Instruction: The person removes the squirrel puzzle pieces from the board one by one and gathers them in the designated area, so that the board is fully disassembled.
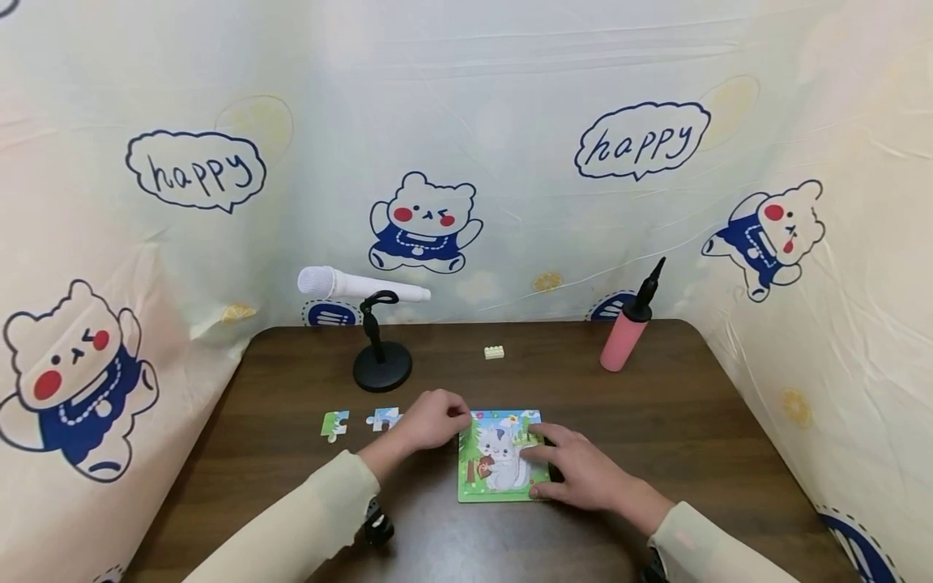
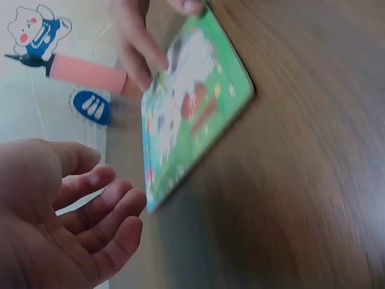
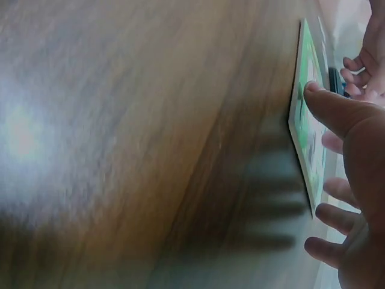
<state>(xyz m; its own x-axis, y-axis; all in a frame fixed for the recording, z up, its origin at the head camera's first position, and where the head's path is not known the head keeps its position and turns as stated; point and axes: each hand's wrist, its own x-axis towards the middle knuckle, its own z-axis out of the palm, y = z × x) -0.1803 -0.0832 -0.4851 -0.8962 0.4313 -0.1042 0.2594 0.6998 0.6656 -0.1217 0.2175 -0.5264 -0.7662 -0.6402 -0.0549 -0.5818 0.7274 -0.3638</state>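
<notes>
Puzzle board (image 1: 503, 470) is flat on the table (image 1: 678, 413), lower centre of the head frame. Our right hand (image 1: 586, 470) is spread over its right side, fingers apart, thumb over the lower right border; gripping nothing that we can see. Our left hand (image 1: 435, 419) is at the board's upper left corner, fingers loosely bent, thumb apart, nothing visible in it; fingertip contact: can't tell.

For this step, looks like squaring and steadying the board. We'd use the right hand as the anchor: flat, light pressure, thumb as stop on the border. Left fingertips should nudge at the edge, not lift, or the seated pieces could pop. Seams aren't readable from here and the right hand hides part of the picture, so check fit by touch.

Two loose pieces (image 1: 334, 424) (image 1: 383, 418) lie left of the board; keep the left sleeve (image 1: 321, 502) off them.
</notes>
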